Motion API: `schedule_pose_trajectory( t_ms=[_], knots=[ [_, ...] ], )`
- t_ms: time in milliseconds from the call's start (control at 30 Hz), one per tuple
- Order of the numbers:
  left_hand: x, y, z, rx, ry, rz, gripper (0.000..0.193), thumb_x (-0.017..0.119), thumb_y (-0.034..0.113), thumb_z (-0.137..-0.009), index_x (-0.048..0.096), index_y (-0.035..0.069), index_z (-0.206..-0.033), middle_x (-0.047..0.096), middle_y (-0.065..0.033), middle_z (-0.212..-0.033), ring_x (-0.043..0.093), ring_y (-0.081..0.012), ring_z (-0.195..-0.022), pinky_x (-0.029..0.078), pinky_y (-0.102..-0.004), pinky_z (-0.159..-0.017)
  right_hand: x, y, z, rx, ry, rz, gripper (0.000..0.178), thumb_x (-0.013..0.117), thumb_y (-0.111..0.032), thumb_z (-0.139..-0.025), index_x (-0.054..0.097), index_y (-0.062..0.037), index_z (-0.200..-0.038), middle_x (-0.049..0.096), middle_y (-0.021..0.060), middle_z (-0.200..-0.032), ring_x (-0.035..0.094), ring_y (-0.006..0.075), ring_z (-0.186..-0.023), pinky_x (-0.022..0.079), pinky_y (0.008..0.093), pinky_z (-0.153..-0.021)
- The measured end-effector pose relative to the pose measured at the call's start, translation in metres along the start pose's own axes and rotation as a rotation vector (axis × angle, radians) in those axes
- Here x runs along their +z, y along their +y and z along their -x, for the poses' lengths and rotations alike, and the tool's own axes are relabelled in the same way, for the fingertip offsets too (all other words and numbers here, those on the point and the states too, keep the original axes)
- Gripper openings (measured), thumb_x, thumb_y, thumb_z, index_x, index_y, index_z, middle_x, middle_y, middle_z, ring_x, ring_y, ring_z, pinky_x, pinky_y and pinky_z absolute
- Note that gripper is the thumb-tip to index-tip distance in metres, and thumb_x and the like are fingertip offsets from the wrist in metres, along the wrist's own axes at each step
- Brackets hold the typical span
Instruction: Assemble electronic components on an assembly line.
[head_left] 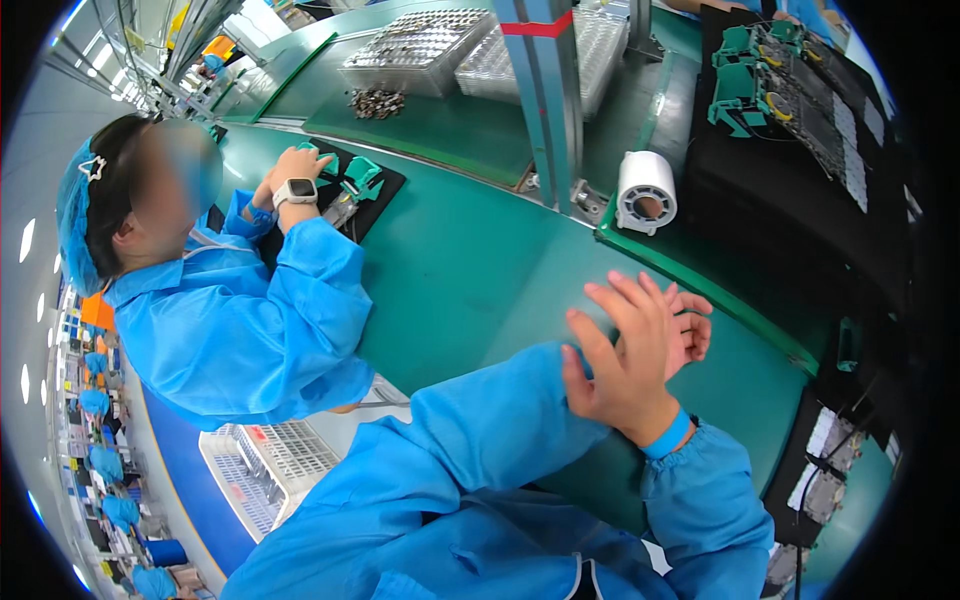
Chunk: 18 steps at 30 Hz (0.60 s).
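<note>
Both my hands are raised over the green table mat, crossed one over the other. My right hand (632, 375) is in front, back toward me, with its fingers spread and its thumb by my left sleeve (510, 400). A blue band (668, 435) circles the right wrist. Behind it, partly hidden, my left hand (690, 328) shows loosely bent fingers, apart from each other. I see nothing held in either hand. A white roll (645, 195) with a hollow core stands beyond my fingertips.
At the left a co-worker (240, 290) in blue handles green and metal parts on a black mat (385, 195). Clear plastic trays (415, 50) and a pile of small metal parts (377, 103) lie beyond. A metal post (545, 110) rises mid-table. Green-and-grey assemblies (790, 85) rest on black cloth.
</note>
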<state>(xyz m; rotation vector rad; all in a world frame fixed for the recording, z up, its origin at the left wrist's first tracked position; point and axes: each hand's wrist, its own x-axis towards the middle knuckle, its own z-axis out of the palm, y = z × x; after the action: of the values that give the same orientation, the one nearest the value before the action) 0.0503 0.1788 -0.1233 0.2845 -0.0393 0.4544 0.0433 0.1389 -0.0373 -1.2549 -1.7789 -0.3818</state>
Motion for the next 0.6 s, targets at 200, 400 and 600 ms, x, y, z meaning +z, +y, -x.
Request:
schedule_pose_trajectory(
  t_ms=[200,400,600],
  knots=[
    [0.014,0.024,0.003,-0.012,-0.02,0.007,0.051,0.043,0.053,-0.1,0.057,0.005,-0.113,0.061,-0.0105,-0.092,0.056,-0.025,-0.083,0.045,-0.0383,-0.078,-0.014,0.007,-0.003,0.003,-0.009,-0.001,0.034,0.068,-0.01,-0.071,0.062,-0.0061,-0.105,0.056,0.0187,-0.122,0.054,0.0409,-0.116,0.041,0.0589,-0.102],
    [0.051,0.072,0.016,0.541,0.032,-0.688,0.029,0.048,0.028,-0.098,0.053,0.004,-0.114,0.059,-0.0103,-0.1,0.055,-0.0206,-0.092,0.046,-0.0355,-0.085,-0.019,0.035,0.0,0.061,0.241,-0.097,0.058,0.062,-0.009,-0.081,0.041,-0.0024,-0.134,0.044,0.0257,-0.134,0.047,0.0434,-0.123,0.038,0.0525,-0.106],
    [0.067,0.063,0.023,1.104,0.27,-1.584,0.033,0.058,0.008,-0.081,0.055,-0.003,-0.112,0.053,-0.0191,-0.113,0.053,-0.0287,-0.103,0.042,-0.0384,-0.095,-0.005,0.05,0.025,0.356,0.217,-0.054,0.061,0.063,-0.006,-0.086,0.034,0.0002,-0.139,0.03,0.0283,-0.144,0.036,0.0446,-0.13,0.032,0.0516,-0.108]
  ],
)
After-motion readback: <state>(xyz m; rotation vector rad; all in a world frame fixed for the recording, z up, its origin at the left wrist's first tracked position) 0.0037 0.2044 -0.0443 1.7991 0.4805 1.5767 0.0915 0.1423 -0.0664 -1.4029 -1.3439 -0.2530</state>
